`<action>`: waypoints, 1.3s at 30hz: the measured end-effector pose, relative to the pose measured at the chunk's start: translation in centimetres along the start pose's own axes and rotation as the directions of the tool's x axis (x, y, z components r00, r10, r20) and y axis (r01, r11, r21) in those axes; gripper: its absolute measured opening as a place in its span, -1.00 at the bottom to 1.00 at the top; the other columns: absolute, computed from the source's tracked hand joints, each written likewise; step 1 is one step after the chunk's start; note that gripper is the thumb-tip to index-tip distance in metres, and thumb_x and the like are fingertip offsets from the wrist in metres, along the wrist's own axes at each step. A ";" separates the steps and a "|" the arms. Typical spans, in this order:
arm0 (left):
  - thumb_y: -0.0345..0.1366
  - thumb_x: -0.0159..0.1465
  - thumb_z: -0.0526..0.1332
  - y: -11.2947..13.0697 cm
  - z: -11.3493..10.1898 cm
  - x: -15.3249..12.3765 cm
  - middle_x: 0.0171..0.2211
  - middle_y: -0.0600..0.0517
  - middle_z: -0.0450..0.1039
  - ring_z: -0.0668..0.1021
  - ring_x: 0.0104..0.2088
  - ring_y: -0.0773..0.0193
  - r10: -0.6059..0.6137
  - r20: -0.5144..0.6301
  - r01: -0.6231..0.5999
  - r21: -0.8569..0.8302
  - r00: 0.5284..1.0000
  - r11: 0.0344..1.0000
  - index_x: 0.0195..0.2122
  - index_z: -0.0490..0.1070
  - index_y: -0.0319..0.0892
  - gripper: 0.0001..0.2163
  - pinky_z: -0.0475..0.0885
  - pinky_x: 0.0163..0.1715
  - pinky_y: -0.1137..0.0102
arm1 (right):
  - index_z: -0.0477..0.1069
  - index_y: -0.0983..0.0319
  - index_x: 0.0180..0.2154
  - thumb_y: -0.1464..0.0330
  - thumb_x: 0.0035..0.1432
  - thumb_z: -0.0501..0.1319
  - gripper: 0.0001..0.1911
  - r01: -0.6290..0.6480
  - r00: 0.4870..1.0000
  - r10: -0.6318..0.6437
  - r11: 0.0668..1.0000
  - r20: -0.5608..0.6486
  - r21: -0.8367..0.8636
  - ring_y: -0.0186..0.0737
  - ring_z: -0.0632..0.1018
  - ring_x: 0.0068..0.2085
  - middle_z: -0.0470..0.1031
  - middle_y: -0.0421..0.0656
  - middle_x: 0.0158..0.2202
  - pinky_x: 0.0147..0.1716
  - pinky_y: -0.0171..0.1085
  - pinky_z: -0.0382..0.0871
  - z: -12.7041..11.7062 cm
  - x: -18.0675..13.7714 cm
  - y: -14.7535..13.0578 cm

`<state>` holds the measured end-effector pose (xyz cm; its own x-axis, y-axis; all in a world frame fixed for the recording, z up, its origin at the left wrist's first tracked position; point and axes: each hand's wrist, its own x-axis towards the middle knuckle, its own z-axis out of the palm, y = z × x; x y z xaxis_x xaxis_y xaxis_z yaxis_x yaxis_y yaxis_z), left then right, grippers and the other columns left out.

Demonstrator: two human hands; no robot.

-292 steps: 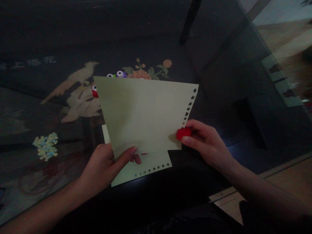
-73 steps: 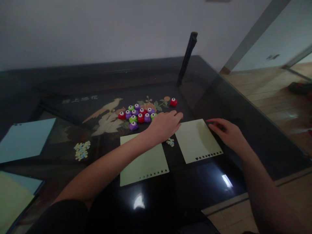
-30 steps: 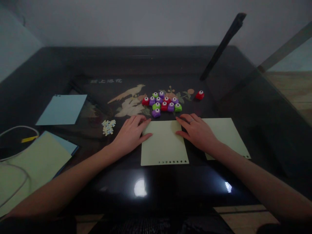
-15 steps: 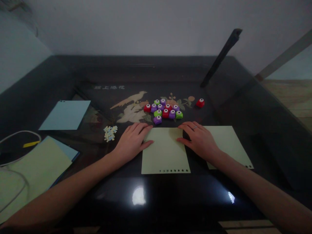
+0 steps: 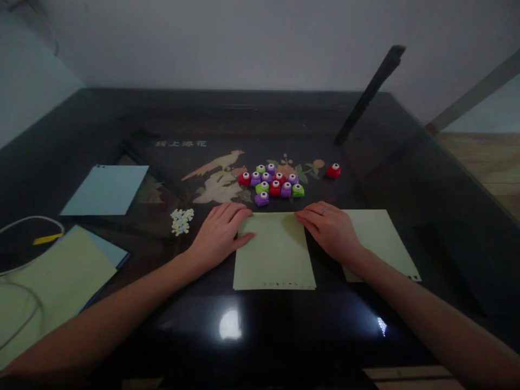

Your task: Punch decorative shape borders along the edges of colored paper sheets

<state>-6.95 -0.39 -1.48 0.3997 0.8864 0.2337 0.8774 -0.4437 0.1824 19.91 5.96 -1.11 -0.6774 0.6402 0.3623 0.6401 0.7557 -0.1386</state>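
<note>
A pale yellow-green paper sheet (image 5: 273,249) lies before me, its near edge showing a second layer and a faint row of small punched shapes. My right hand (image 5: 331,230) pinches its far right corner, thumb and fingers together. At the far left corner rests my left hand (image 5: 221,230), fingers stretched and thumb apart along the paper's edge. Just beyond the sheet sit several small craft punches in purple, red and green, among them a purple punch (image 5: 262,199) and a green punch (image 5: 298,190). Partly under my right forearm lies another pale sheet (image 5: 377,238).
A single red punch (image 5: 333,171) stands apart at right. Small paper cut-outs (image 5: 181,221) are heaped left of my left hand. Farther left are a blue sheet (image 5: 106,189), yellow paper (image 5: 77,276) and a white cable (image 5: 30,218). A dark bar (image 5: 369,95) rises behind.
My right thumb has closed against the fingers at the paper's corner. The punched row has become fainter, and the near edge now looks doubled. The left hand has barely moved.
</note>
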 end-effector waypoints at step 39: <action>-0.19 0.21 0.24 1.7 -3.2 1.3 -0.31 -0.04 0.65 0.65 -0.31 0.21 -0.295 0.350 0.439 -0.835 0.889 0.332 -0.19 0.55 -0.22 -0.76 0.56 -0.30 0.34 | 0.58 0.21 -0.30 0.25 -0.06 0.41 -0.75 -0.605 0.729 0.464 0.093 0.503 0.791 -0.24 0.58 -0.43 0.64 -0.13 -0.36 -0.47 -0.27 0.43 -3.7 -0.1 -1.1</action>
<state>-5.76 -0.46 2.24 0.1895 0.9652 -0.1801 0.2451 0.1311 0.9606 20.62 4.50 2.42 -0.3791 0.8868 -0.2644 0.1827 -0.2084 -0.9608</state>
